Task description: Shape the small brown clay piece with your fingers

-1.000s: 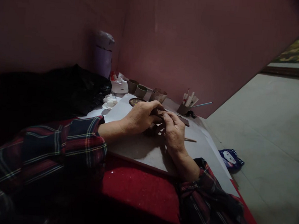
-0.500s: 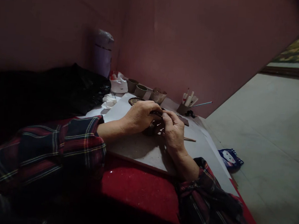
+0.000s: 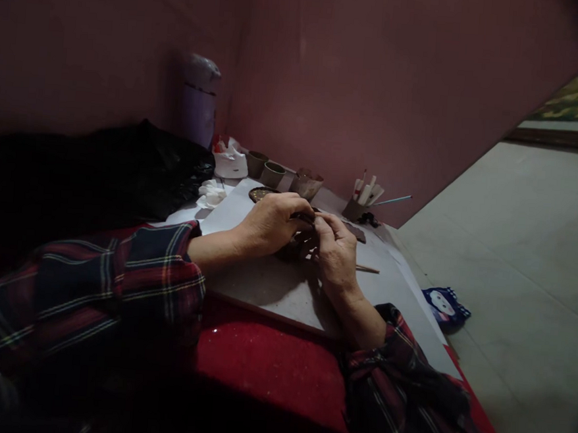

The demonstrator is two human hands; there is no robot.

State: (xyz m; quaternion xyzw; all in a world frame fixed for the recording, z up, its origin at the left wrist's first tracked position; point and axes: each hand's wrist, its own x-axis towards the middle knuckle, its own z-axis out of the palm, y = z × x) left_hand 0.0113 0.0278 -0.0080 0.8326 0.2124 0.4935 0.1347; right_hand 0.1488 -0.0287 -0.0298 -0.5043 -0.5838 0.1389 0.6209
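A small dark piece (image 3: 303,217) is held above the pale board (image 3: 244,286) on the desk (image 3: 271,360), gripped between the bent fingers of the left hand (image 3: 271,225), presumably for steadiness. The right hand (image 3: 337,249) is placed against its edge; whether the piece is pinched or only pressed there cannot be told. A thin stick (image 3: 367,269) and, farther back, a tool cup (image 3: 353,211) are set nearby, probably for easy reach.

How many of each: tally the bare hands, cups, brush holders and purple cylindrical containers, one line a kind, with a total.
Left hand and right hand: 2
Cups: 3
Brush holder: 1
Purple cylindrical container: 1
Total: 7
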